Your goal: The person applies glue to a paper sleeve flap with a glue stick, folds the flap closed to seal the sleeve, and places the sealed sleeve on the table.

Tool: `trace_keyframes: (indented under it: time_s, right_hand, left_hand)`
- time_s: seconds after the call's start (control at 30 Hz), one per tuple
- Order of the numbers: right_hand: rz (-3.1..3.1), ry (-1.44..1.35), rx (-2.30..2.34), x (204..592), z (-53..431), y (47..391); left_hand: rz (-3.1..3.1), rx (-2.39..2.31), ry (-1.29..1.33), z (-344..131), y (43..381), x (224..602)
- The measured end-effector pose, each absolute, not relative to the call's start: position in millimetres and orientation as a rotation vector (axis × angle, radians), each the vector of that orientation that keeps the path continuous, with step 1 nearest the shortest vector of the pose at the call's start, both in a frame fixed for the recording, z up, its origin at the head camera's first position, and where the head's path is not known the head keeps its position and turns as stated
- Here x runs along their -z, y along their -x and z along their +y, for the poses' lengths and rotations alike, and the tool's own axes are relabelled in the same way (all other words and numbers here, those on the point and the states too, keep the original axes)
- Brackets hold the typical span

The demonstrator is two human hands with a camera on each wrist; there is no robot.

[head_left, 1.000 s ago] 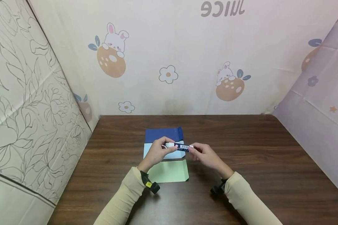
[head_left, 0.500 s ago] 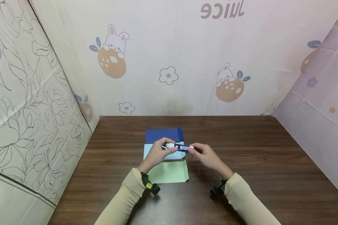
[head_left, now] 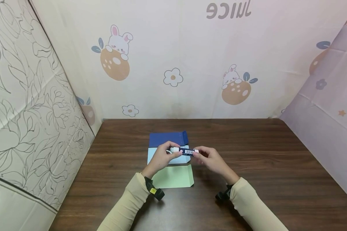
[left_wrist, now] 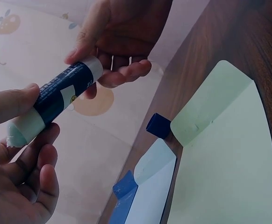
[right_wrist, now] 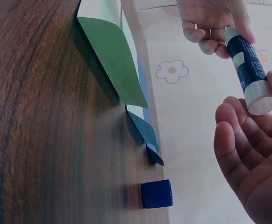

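Note:
A glue stick (head_left: 187, 151) with a dark blue label and white ends is held level between both hands. In the left wrist view its pale green glue tip (left_wrist: 18, 134) is exposed at the left end. My left hand (head_left: 161, 156) pinches the barrel near that tip. With thumb and fingers, my right hand (head_left: 210, 158) pinches the white base end. Under the hands lie three paper envelopes with flaps at the right: a dark blue one (head_left: 163, 139), a light blue one (head_left: 177, 159) and a green one (head_left: 173, 176).
A dark blue cap (right_wrist: 157, 193) stands on the wooden table (head_left: 248, 144), near the envelopes' flaps; the right hand hides it in the head view. A patterned cloth (head_left: 173, 48) hangs behind the table, with more cloth at both sides.

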State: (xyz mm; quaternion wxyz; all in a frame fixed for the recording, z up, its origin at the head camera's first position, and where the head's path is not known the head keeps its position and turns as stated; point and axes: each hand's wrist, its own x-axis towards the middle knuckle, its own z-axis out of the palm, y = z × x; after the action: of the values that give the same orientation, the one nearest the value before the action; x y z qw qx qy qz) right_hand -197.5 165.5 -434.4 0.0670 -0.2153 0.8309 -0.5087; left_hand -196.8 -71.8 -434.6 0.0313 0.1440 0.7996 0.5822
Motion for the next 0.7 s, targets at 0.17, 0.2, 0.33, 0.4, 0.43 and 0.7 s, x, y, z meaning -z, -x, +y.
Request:
trace_keyframes:
  time_s: [0.17,0.2,0.33,0.4,0.43,0.7]
  right_hand:
    - [2.495,0.666,1.572,434.9,165.2,198.5]
    - [2.492,0.666,1.576,434.7,165.0,198.6]
    - [2.485,0.666,1.588,434.1,164.4,198.9]
    - [2.49,0.67,1.588,434.1,163.9,199.0]
    - [2.491,0.673,1.591,434.3,163.7,199.0]
    - [2.468,0.669,1.608,435.3,158.9,200.0]
  left_hand:
    - [2.454,-1.812,-0.44,-71.7,196.7,434.7]
    - [2.454,-1.811,-0.432,-71.0,194.9,431.0]
    - [2.457,-1.806,-0.403,-69.7,194.2,429.2]
    - [2.463,-1.794,-0.397,-68.8,191.6,424.1]
    - [2.46,-1.795,-0.401,-69.0,191.0,423.3]
    - [2.427,-1.791,-0.424,-68.4,176.3,399.7]
